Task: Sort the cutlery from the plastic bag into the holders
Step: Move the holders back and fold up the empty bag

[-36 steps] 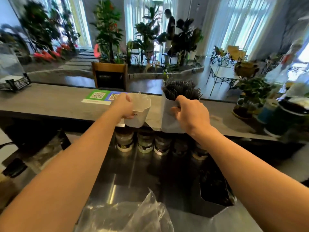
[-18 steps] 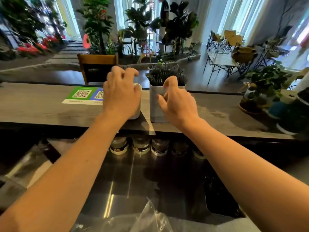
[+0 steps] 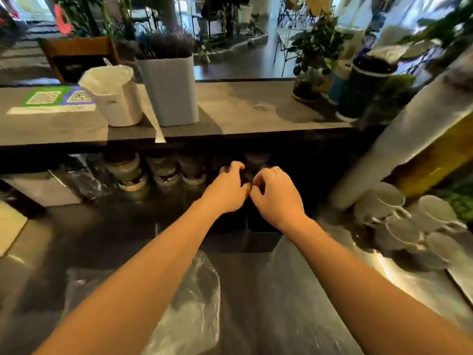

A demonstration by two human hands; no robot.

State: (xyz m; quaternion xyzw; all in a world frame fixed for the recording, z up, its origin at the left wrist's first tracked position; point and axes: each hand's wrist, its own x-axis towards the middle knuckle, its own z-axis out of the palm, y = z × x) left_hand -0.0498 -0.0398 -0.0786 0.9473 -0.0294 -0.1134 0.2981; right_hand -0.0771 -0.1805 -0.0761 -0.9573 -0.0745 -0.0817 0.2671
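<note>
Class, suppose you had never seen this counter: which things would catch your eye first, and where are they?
The left hand and right hand meet, fingers curled, low at centre over a dark bin. On the raised shelf behind stand a grey holder full of dark cutlery and a white holder. White cups cluster at right.

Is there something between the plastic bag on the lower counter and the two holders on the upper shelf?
Yes. Both hands, left and right, hover between the plastic bag and the white holder and grey holder, which stand on a raised shelf. Nothing else visibly blocks the way.
</note>
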